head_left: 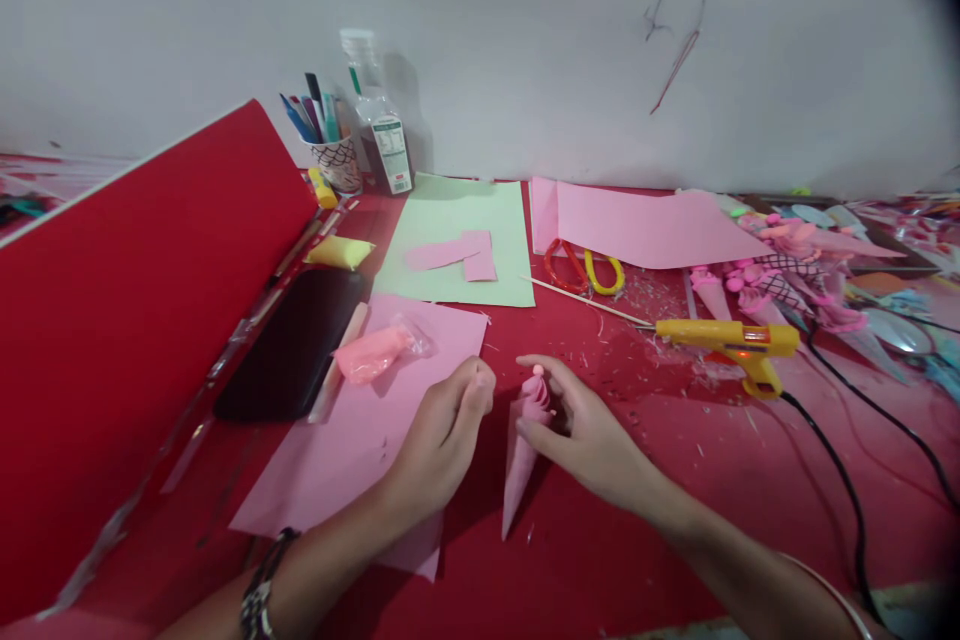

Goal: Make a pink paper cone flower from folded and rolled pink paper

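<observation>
Pink paper cone [521,455], smooth and tapering, is pinched near its swirled top by the right hand [581,435]; left hand [442,435] curled closed beside it.

One glue gun [731,340], one pair of scissors [585,270], one bottle [379,125], one pen cup [335,163], two hands [442,430] [589,435], one pink cone [525,440].

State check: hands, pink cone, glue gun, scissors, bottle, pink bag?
left hand: loosely closed, beside the cone
right hand: fingers on pink cone
pink cone: point toward camera, topped
glue gun: lying down, corded
scissors: lying flat
bottle: upright, capped
pink bag: on pink paper
</observation>
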